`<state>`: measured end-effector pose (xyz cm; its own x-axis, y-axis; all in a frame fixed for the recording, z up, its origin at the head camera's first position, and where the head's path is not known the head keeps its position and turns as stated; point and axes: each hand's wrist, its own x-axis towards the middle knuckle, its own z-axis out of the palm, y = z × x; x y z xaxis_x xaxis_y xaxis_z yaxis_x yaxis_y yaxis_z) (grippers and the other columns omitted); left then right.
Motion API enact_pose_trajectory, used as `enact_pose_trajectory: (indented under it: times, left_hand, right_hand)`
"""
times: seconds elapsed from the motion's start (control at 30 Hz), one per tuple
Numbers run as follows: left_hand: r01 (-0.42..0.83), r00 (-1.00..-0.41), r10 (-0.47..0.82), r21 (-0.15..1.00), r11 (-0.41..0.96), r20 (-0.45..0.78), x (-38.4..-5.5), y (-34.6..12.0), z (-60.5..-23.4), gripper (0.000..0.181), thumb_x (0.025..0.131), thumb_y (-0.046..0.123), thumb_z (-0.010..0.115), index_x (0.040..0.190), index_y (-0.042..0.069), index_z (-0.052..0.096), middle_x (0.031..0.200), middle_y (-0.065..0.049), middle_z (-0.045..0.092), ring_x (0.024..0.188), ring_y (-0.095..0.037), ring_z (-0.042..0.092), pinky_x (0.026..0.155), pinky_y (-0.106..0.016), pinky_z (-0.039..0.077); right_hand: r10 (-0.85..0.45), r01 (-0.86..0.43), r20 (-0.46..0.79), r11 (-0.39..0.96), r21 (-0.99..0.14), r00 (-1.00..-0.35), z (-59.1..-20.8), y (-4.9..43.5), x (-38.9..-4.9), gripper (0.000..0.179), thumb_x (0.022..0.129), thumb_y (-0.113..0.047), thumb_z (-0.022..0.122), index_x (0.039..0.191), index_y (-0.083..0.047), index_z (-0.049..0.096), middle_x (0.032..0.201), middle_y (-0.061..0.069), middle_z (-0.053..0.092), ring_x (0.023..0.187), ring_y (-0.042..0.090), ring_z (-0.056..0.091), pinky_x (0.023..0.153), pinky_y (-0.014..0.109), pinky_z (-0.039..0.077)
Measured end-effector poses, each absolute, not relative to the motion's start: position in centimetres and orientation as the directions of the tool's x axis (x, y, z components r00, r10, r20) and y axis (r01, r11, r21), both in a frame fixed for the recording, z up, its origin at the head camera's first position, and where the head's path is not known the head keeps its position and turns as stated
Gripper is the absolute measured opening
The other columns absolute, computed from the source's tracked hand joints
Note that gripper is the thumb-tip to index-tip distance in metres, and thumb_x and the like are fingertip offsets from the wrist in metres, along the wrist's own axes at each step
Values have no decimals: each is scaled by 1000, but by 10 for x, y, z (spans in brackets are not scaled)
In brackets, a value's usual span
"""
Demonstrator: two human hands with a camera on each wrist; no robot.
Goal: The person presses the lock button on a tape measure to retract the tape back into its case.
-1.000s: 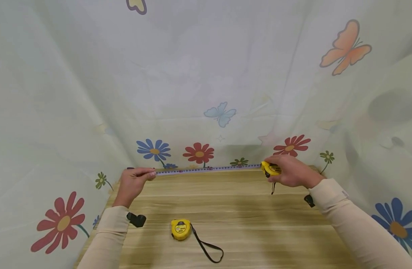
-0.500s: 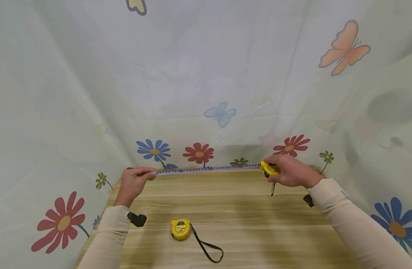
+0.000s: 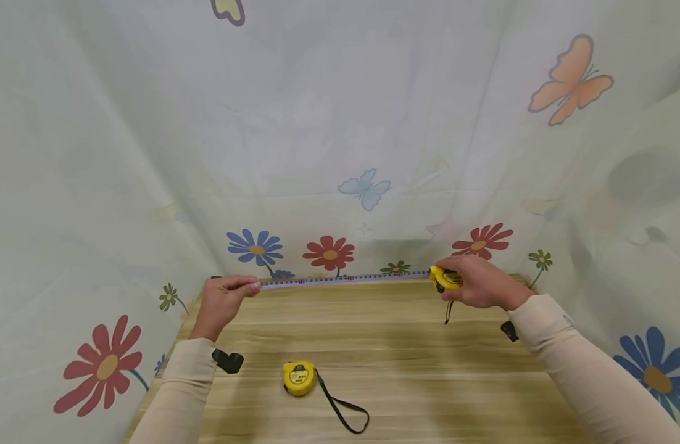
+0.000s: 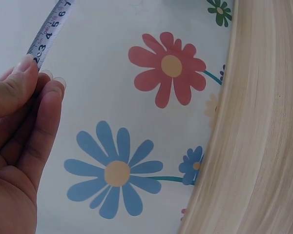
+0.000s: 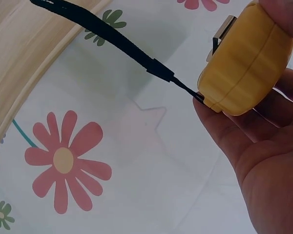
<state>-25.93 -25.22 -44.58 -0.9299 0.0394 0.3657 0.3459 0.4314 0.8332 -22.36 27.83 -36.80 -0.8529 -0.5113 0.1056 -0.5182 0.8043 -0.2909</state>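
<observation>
My left hand (image 3: 223, 302) pinches the free end of a white measuring blade (image 3: 329, 280) between thumb and fingers. In the left wrist view the printed numbers on the blade (image 4: 49, 31) show just past the thumb. The blade runs taut and nearly level to the yellow tape measure (image 3: 448, 279), which my right hand (image 3: 481, 283) grips from the right side. Its case (image 5: 249, 58) fills the palm in the right wrist view, with a black wrist strap (image 5: 107, 36) hanging from it. A second yellow tape measure (image 3: 299, 378) lies on the table between the arms.
A black strap loop (image 3: 342, 410) trails rightward from the lying tape measure. The wood-grain table (image 3: 373, 345) ends at a pale curtain (image 3: 318, 123) printed with flowers and butterflies, which also rises at both sides. A dark wrist camera (image 3: 227, 361) sits at the left cuff.
Both hands hold nearly still with the blade stretched between them. The view has shifted very slightly; the lying tape measure has stayed in place.
</observation>
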Motion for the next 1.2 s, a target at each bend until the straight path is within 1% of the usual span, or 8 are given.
enact_pose_trajectory:
  times: [0.17, 0.3, 0.53, 0.73, 0.8, 0.93, 1.1, 1.2]
  left_hand:
    - [336, -936, 49, 846, 413, 348, -258, -249, -445, 17, 95, 16, 77, 106, 2, 82, 97, -17, 81, 81, -7, 75, 77, -28, 64]
    - [331, -940, 57, 854, 402, 338, -256, -246, -443, 19, 96, 15, 77, 107, 0, 81, 97, -19, 80, 82, -9, 76, 78, -26, 63]
    - [327, -941, 54, 849, 415, 335, -255, -245, -442, 22, 96, 17, 77, 107, -2, 80, 94, -10, 81, 81, -4, 74, 76, -21, 61]
    - [323, -944, 71, 859, 397, 322, -256, -243, -443, 23, 97, 18, 76, 109, -1, 80, 101, -19, 80, 83, -5, 74, 79, -25, 62]
    - [320, -945, 72, 862, 393, 318, -255, -242, -442, 23, 97, 18, 76, 110, -1, 80, 103, -21, 79, 84, -9, 75, 79, -24, 62]
    - [310, -949, 68, 866, 393, 309, -254, -241, -441, 23, 97, 18, 76, 111, 0, 80, 104, -22, 79, 86, -12, 76, 78, -21, 60]
    - [298, -953, 64, 874, 384, 297, -252, -240, -441, 21, 97, 19, 76, 109, 3, 81, 105, -21, 79, 84, -6, 75, 79, -21, 61]
    - [306, -950, 69, 868, 392, 304, -254, -241, -442, 21, 97, 19, 76, 109, 2, 81, 103, -20, 80, 84, -5, 74, 79, -21, 61]
  right_hand:
    - [-520, -526, 105, 798, -295, -848, -369, 277, -224, 53, 87, -20, 85, 133, 0, 66, 119, 12, 73, 93, 17, 64, 84, 39, 58]
    - [-517, -521, 98, 801, -296, -850, -370, 277, -223, 54, 88, -20, 85, 133, 1, 66, 119, 13, 73, 93, 17, 64, 84, 39, 58]
    - [-518, -522, 101, 798, -300, -849, -370, 277, -223, 56, 88, -21, 85, 135, 2, 65, 119, 13, 73, 92, 16, 64, 82, 38, 58]
    - [-522, -529, 110, 795, -296, -846, -370, 277, -223, 54, 88, -20, 85, 133, 2, 66, 116, 11, 73, 89, 14, 63, 80, 35, 57]
    - [-521, -530, 112, 796, -292, -846, -370, 277, -223, 54, 88, -20, 85, 133, 1, 66, 117, 11, 73, 90, 14, 63, 81, 36, 58]
    - [-525, -533, 109, 796, -288, -844, -369, 276, -223, 55, 88, -21, 85, 134, 1, 66, 117, 11, 73, 90, 14, 63, 80, 35, 58]
    - [-528, -531, 94, 797, -288, -844, -370, 274, -224, 54, 88, -22, 85, 134, 0, 66, 112, 7, 73, 87, 12, 61, 78, 34, 57]
    - [-524, -527, 97, 798, -291, -846, -371, 275, -225, 54, 88, -22, 85, 133, 1, 66, 111, 7, 73, 86, 12, 61, 78, 34, 57]
